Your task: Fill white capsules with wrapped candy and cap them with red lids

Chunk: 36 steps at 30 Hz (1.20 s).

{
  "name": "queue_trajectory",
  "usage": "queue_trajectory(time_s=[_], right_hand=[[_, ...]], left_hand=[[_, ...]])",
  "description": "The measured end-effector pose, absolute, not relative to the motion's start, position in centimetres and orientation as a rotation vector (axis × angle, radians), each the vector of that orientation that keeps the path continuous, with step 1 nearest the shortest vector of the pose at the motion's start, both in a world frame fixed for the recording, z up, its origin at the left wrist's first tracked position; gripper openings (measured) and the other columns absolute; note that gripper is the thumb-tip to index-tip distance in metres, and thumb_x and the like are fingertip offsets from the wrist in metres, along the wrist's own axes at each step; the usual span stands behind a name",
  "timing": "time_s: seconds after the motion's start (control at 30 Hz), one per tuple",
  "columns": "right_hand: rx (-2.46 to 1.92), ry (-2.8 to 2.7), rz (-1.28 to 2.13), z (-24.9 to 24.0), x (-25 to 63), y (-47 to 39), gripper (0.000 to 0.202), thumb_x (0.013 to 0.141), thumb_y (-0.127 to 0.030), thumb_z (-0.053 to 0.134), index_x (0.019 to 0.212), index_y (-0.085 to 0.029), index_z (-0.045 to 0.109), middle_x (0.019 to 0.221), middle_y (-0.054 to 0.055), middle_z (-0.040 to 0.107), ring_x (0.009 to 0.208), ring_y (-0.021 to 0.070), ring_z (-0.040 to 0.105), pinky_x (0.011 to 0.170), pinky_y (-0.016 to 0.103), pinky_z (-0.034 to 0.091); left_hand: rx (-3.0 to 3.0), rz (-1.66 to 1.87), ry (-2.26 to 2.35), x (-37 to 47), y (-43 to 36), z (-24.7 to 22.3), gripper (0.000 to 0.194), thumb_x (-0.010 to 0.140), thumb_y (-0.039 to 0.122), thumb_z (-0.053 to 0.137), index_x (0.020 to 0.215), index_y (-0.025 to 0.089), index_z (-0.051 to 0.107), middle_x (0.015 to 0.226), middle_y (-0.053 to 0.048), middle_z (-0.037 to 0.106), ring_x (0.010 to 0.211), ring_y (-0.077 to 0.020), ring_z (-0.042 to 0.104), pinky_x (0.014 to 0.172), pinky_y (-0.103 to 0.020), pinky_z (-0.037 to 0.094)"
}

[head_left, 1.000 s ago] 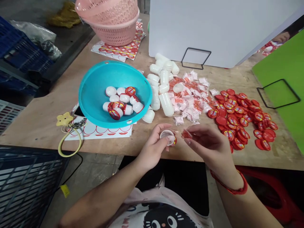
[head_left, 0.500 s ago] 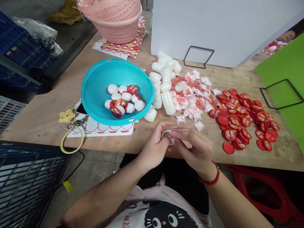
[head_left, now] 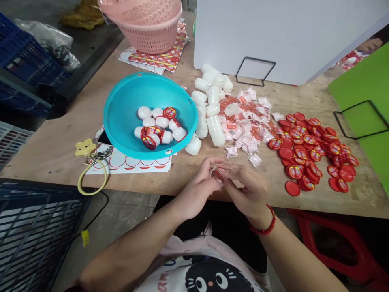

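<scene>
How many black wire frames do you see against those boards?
2: one at the foot of the pale gray board, the other against the green board. More may be hidden behind the boards.

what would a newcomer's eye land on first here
Probably the big turquoise bowl, left of centre on the table, with capped white cups inside. Next comes the bright heap of red lids on the right. At the near edge, the left hand holds a small open cup, the right hand's fingers close beside it.
</scene>
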State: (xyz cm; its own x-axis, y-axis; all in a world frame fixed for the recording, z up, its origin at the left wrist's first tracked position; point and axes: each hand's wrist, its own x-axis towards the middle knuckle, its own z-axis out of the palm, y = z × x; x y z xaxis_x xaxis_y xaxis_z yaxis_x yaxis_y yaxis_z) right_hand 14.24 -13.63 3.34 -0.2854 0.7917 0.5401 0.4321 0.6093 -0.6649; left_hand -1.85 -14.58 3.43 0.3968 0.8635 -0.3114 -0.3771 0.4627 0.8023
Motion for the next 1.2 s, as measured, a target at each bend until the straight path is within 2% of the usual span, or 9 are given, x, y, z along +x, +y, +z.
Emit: queue_trajectory(time_s=[0.13, 0.23, 0.33, 0.43, 0.6, 0.77, 0.9, 1.03, 1.2], right_hand=[[-0.945, -1.95, 0.528, 4.0, 14.2, -13.3, 0.027, 0.086, -0.006, 0.065, 0.1, -0.028, 0.072, 0.102, 0.004, 0.079, 0.098, 0.0236, 0.076, 0.085, 0.041, 0.063], [-0.857, -2.109, 0.547, 4.5, 15.1, -12.9, 0.038, 0.086, -0.005, 0.062, 0.116, -0.028, 0.07, 0.112, 0.004, 0.077, 0.108, 0.0242, 0.073, 0.098, 0.047, 0.059], [-0.821, -2.267, 0.437, 4.6, 16.2, -12.7, 0.046, 0.084, -0.008, 0.065, 0.125, -0.029, 0.066, 0.124, 0.006, 0.073, 0.117, 0.0283, 0.067, 0.104, 0.054, 0.053], [-0.84, -2.303, 0.342, 4.3, 16.7, -12.8, 0.043, 0.083, -0.012, 0.069, 0.123, -0.028, 0.067, 0.128, 0.01, 0.068, 0.119, 0.0315, 0.063, 0.104, 0.057, 0.051], [-0.889, -2.29, 0.291, 4.0, 16.5, -13.1, 0.037, 0.085, -0.022, 0.071, 0.12, -0.031, 0.067, 0.125, 0.01, 0.061, 0.118, 0.0321, 0.06, 0.1, 0.056, 0.052], [-0.904, -2.407, 0.427, 3.8, 17.2, -13.1, 0.046, 0.09, -0.028, 0.069, 0.134, -0.029, 0.057, 0.131, 0.011, 0.053, 0.122, 0.0312, 0.056, 0.102, 0.053, 0.051], [-1.06, -2.274, 0.498, 3.4, 18.2, -12.9, 0.049, 0.091, -0.03, 0.07, 0.135, -0.026, 0.049, 0.126, 0.012, 0.056, 0.121, 0.029, 0.057, 0.1, 0.048, 0.053], [-1.247, -2.466, 0.469, 2.7, 18.0, -12.5, 0.044, 0.091, -0.034, 0.07, 0.13, -0.022, 0.052, 0.125, 0.014, 0.063, 0.115, 0.0322, 0.06, 0.095, 0.052, 0.054], [-1.185, -2.523, 0.556, 2.1, 17.2, -12.5, 0.03, 0.092, -0.02, 0.065, 0.121, -0.022, 0.056, 0.114, 0.01, 0.069, 0.102, 0.0281, 0.067, 0.088, 0.047, 0.057]], left_hand=[[0.652, 0.87, 0.728, -2.2, -14.7, 3.6, 0.042, 0.084, 0.025, 0.056, 0.126, 0.027, 0.051, 0.095, 0.001, 0.06, 0.079, -0.0141, 0.053, 0.073, -0.028, 0.04], [0.64, 0.874, 0.771, -2.4, -14.7, 3.8, 0.034, 0.09, 0.028, 0.055, 0.124, 0.027, 0.051, 0.098, 0.0, 0.061, 0.082, -0.0147, 0.055, 0.076, -0.028, 0.043], [0.642, 0.894, 0.801, -2.6, -14.6, 3.9, 0.035, 0.089, 0.024, 0.059, 0.123, 0.028, 0.051, 0.098, 0.001, 0.062, 0.085, -0.0144, 0.056, 0.08, -0.028, 0.043], [0.626, 0.888, 0.786, -2.8, -14.6, 3.9, 0.033, 0.09, 0.022, 0.057, 0.122, 0.028, 0.052, 0.093, 0.003, 0.062, 0.082, -0.0131, 0.055, 0.079, -0.027, 0.043], [0.635, 0.897, 0.784, -2.6, -14.7, 3.3, 0.031, 0.091, 0.023, 0.058, 0.121, 0.027, 0.053, 0.093, 0.002, 0.063, 0.08, -0.013, 0.056, 0.074, -0.026, 0.044], [0.631, 0.915, 0.855, -2.8, -14.5, 2.8, 0.027, 0.09, 0.024, 0.057, 0.116, 0.026, 0.055, 0.089, 0.003, 0.064, 0.072, -0.0108, 0.054, 0.067, -0.023, 0.042], [0.631, 0.941, 0.925, -3.2, -14.1, 2.6, 0.025, 0.091, 0.027, 0.054, 0.116, 0.025, 0.053, 0.083, 0.003, 0.064, 0.062, -0.0091, 0.05, 0.058, -0.021, 0.037], [0.635, 0.953, 0.919, -3.3, -13.8, 2.6, 0.029, 0.088, 0.024, 0.055, 0.117, 0.024, 0.051, 0.087, 0.002, 0.067, 0.062, -0.0085, 0.052, 0.056, -0.02, 0.034], [0.632, 1.018, 0.884, -3.4, -13.6, 2.5, 0.029, 0.085, 0.02, 0.053, 0.115, 0.022, 0.051, 0.092, 0.001, 0.069, 0.063, -0.0081, 0.054, 0.056, -0.02, 0.034]])
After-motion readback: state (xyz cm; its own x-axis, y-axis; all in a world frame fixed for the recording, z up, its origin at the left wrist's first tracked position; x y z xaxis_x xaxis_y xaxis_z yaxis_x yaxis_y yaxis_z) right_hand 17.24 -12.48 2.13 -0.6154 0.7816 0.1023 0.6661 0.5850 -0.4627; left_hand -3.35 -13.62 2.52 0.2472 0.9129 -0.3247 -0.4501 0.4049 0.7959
